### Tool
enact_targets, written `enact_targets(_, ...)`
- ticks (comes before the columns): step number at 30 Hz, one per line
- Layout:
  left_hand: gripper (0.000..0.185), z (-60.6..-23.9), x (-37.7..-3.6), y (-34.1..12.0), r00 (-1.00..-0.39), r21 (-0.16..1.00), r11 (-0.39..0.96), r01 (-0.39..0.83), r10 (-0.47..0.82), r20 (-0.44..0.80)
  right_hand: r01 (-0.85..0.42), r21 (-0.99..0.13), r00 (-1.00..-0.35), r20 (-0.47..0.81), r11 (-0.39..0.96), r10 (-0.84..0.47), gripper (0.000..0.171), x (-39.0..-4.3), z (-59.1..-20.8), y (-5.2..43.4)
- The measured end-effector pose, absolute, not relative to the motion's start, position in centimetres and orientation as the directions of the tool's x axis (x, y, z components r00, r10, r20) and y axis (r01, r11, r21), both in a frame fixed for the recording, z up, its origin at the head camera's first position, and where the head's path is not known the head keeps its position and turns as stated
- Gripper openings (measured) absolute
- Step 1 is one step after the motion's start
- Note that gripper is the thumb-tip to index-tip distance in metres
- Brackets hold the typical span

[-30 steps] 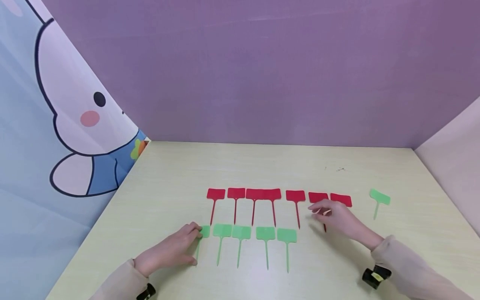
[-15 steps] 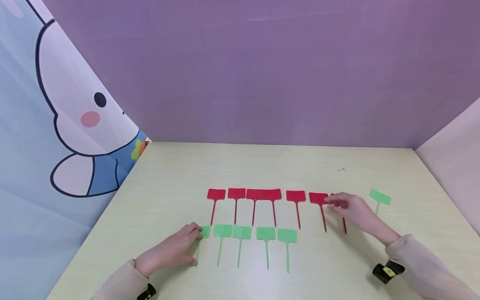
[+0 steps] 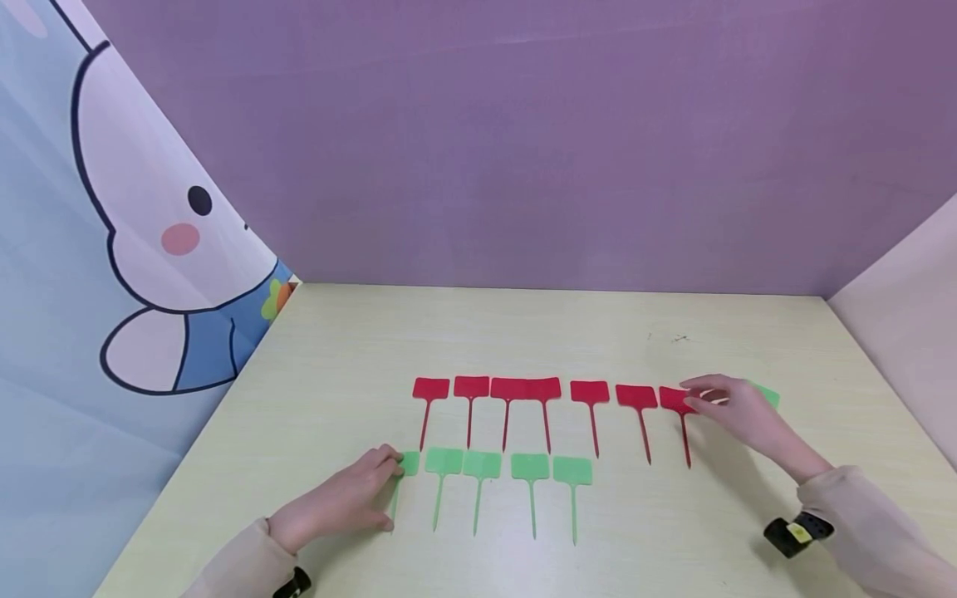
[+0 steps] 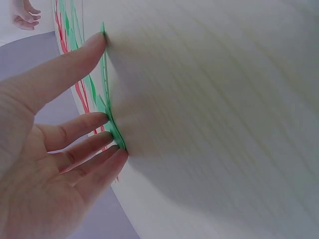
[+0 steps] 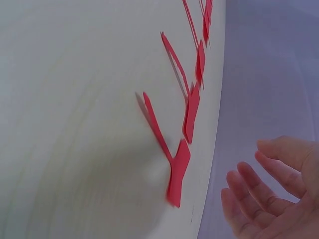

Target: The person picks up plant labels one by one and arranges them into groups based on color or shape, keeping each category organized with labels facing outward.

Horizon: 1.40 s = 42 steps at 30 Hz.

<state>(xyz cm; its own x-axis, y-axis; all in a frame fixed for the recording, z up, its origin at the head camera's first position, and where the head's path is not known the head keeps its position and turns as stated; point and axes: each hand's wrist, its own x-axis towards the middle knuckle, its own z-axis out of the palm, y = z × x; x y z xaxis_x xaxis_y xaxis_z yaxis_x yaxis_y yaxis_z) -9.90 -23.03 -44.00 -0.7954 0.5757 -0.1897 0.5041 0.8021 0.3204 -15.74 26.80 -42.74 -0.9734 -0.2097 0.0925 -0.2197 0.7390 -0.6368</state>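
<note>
Right hand (image 3: 736, 407) has slid right off the red tags (image 3: 676, 400), fingers loose, over the stray green tag (image 3: 768, 397). Left hand (image 3: 340, 498) flat on green row (image 3: 444, 460). Next: pinch stray.

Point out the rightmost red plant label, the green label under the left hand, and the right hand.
rightmost red plant label (image 3: 675, 399), head view, on its flat red head.
green label under the left hand (image 3: 409, 463), head view, on the visible part of its head.
right hand (image 3: 736, 407), head view, on the back of the hand.

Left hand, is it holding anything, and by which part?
Nothing is gripped. The left hand lies flat on the table, its straight fingers touching the head edge of the leftmost green tag.
</note>
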Motion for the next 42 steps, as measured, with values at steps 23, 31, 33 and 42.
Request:
enact_targets(23,0.054,-44.0,-9.8,-23.2,-0.787,0.293,0.791,0.536,0.595,-0.166,-0.217,-0.559,-0.976,0.147,0.801,-0.161,0.032,-16.5,-43.5,32.2)
enact_targets(31,0.054,-43.9,-9.8,-23.1,-0.788,0.298,0.795,0.528,0.59,-0.178,-0.176,-0.566,-0.984,0.117,0.805,-0.133,0.035,-16.7,-44.2,33.2)
enact_targets(33,0.054,-44.0,-9.8,-23.1,-0.788,0.297,0.797,0.527,0.588,-0.18,-0.166,-0.563,-0.986,0.116,0.809,-0.121,0.035,-16.7,-44.4,33.5)
enact_targets(42,0.054,-44.0,-9.8,-23.2,-0.785,0.287,0.791,0.541,0.597,-0.165,-0.107,-0.578,-0.994,0.049,0.809,-0.096,0.042,-17.0,-44.9,34.7)
